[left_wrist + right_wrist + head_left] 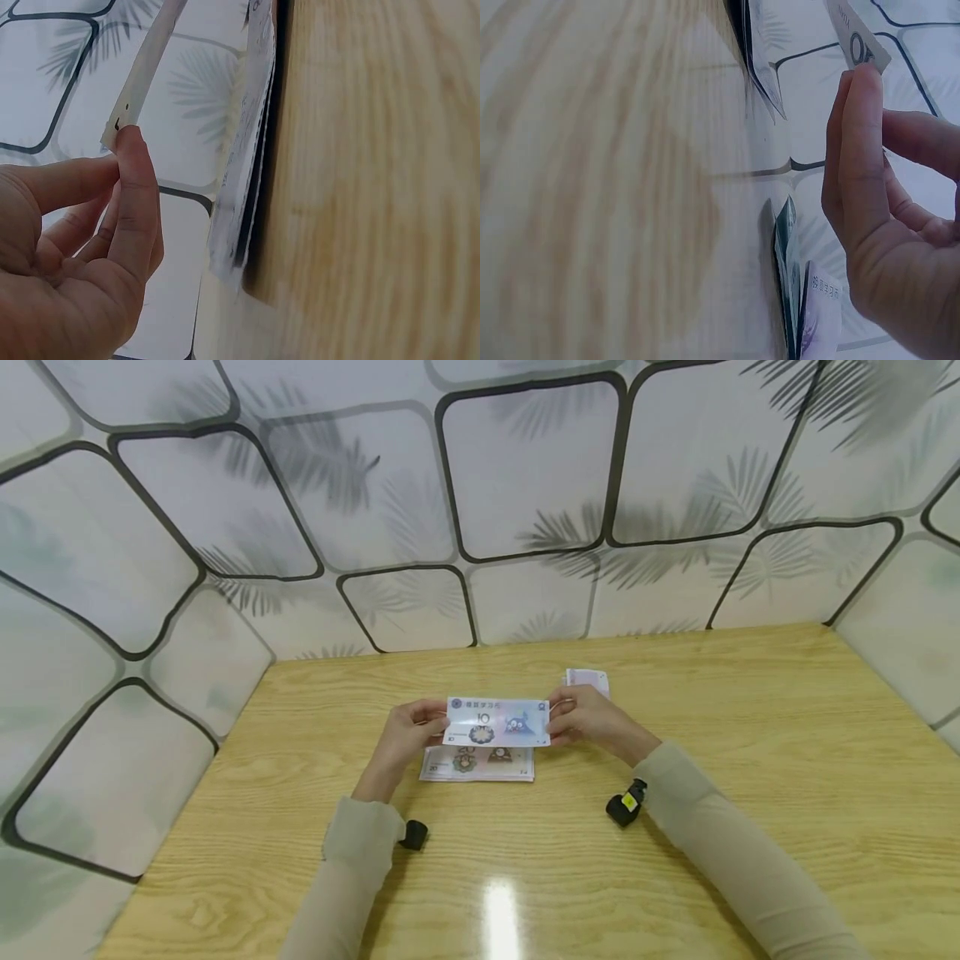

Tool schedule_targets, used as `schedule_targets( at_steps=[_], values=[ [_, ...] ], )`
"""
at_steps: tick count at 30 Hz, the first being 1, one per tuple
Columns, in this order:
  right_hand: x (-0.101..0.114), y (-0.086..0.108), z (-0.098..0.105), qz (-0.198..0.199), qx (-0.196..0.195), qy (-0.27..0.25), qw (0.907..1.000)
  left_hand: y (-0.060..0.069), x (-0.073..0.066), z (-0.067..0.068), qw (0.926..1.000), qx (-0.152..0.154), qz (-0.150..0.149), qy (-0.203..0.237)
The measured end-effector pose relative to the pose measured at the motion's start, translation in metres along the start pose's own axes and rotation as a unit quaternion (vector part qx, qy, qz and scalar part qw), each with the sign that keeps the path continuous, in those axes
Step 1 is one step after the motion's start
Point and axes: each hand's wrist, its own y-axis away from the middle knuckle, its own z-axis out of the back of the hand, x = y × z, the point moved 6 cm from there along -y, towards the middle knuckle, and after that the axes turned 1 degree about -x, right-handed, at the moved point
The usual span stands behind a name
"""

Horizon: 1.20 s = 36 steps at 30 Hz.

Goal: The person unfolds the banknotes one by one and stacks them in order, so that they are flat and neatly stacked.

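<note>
A play-money 10 note (506,714) is stretched level between the two hands, printed face toward the head camera. My left hand (397,739) pinches its left end between thumb and fingertips. At the opposite end, my right hand (596,722) pinches the right edge the same way. Just below and partly covered by it in the head view lies a pile of play notes (480,768), a 20 note on top. The left wrist view shows the held note (142,75) raised apart from that pile (244,180). Beyond the right hand sits another group of notes (590,678), partly hidden by that hand.
A light wood-grain table (247,852) extends around the notes. Its back edge meets a wall (532,468) patterned with dark outlines and leaves. In the right wrist view, the group of notes (821,307) shows loosely spread, bent edges. Each wrist wears a small black camera (624,806).
</note>
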Motion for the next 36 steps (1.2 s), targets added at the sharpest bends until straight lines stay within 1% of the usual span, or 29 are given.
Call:
schedule_targets(
  at_steps=[5, 10, 21, 28, 36],
  values=[
    [-0.002, 0.000, -0.003, -0.008, 0.000, 0.001, 1.0000, 0.002, 0.001, 0.003, 0.9999, 0.008, -0.003, -0.006],
    [-0.001, 0.000, -0.007, -0.012, 0.003, 0.008, 0.9999, 0.002, 0.003, 0.006, 0.9998, 0.010, 0.005, -0.015],
    [0.000, -0.001, -0.013, -0.015, 0.025, 0.021, 0.9994, 0.003, 0.007, 0.010, 0.9987, 0.036, 0.010, -0.035],
    [-0.002, -0.004, -0.017, -0.028, 0.039, 0.022, 0.9986, 0.004, 0.010, 0.014, 0.9969, 0.054, 0.012, -0.055],
    [-0.003, -0.004, -0.022, -0.042, 0.056, 0.040, 0.9967, 0.005, 0.012, 0.017, 0.9942, 0.060, 0.032, -0.083]
  ],
)
